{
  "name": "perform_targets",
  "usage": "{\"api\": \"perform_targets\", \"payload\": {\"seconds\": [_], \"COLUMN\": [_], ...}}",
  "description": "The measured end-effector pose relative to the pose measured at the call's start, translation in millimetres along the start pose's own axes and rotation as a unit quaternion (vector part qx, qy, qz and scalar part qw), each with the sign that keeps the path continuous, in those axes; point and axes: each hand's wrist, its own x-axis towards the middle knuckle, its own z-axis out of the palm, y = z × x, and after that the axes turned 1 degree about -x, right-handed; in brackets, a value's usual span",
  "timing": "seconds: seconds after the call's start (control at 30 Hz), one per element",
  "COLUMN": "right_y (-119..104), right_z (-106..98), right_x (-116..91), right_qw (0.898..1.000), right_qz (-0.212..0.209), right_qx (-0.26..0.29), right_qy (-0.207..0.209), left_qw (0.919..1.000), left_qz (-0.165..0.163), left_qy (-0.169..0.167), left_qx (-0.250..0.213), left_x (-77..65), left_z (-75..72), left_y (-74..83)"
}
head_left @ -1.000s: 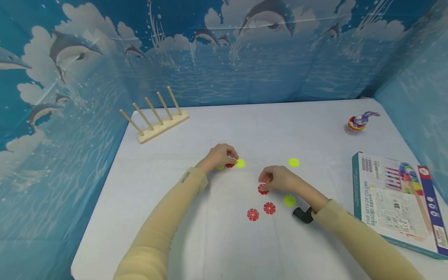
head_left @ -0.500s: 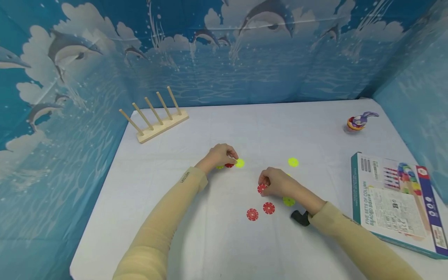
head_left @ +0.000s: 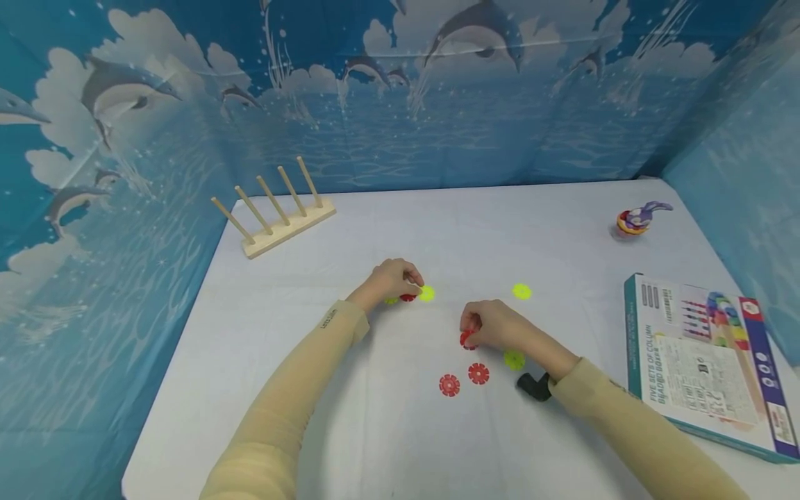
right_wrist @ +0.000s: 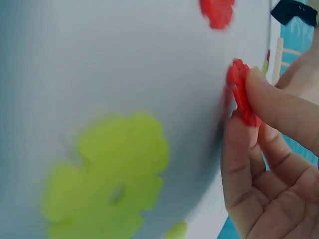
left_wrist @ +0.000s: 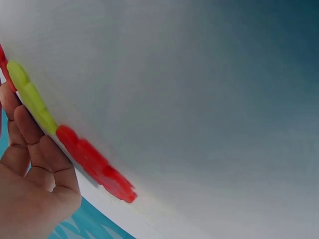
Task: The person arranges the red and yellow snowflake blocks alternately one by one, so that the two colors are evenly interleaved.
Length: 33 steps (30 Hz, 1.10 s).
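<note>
My left hand (head_left: 389, 279) rests low on the table, thumb and forefinger pinching the edge of a yellow notched disc (head_left: 427, 294). Under that hand a red notched disc (head_left: 407, 297) and another yellow one (head_left: 391, 301) show in part. The left wrist view has red (left_wrist: 94, 162) and yellow (left_wrist: 31, 97) discs in a row along the fingers. My right hand (head_left: 496, 325) pinches a red notched disc (right_wrist: 241, 92) between thumb and forefinger, tilted on edge close over the table. Two more red discs, one here (head_left: 478, 373) and one beside it (head_left: 449, 385), lie flat nearer me.
Yellow discs lie beyond the right hand (head_left: 521, 292) and by its wrist (head_left: 514, 360). A wooden rack with upright pegs (head_left: 290, 226) stands at the back left. On the right are a flat printed box (head_left: 706, 361) and a small purple toy (head_left: 637, 219).
My right hand has closed on the red disc and tipped it up from the table, shifting slightly left. My left hand stays in place at the yellow disc.
</note>
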Motion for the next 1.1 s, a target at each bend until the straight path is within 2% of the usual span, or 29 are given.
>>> {"api": "perform_targets", "payload": {"seconds": [0.2, 0.57, 0.83, 1.1], "right_y": [5.5, -3.4, -9.8, -10.1], "right_z": [-14.9, -34.7, -40.1, -37.7], "right_x": [16.4, 55.0, 72.5, 80.9], "right_qw": [0.999, 0.998, 0.996, 0.996], "right_qz": [-0.001, 0.037, 0.061, 0.071], "right_qx": [0.035, 0.054, 0.058, 0.05], "right_qy": [-0.011, 0.015, 0.014, 0.018], "left_qw": [1.0, 0.9999, 1.0, 0.9997], "left_qz": [-0.002, -0.006, -0.003, -0.007], "left_qy": [-0.001, 0.001, -0.003, -0.006], "left_qx": [-0.006, -0.008, -0.009, -0.022], "left_x": [-0.8, -1.2, 0.4, 1.8], "left_z": [0.0, -0.8, -0.9, -0.8], "left_y": [0.0, 2.3, 3.8, 4.9]}}
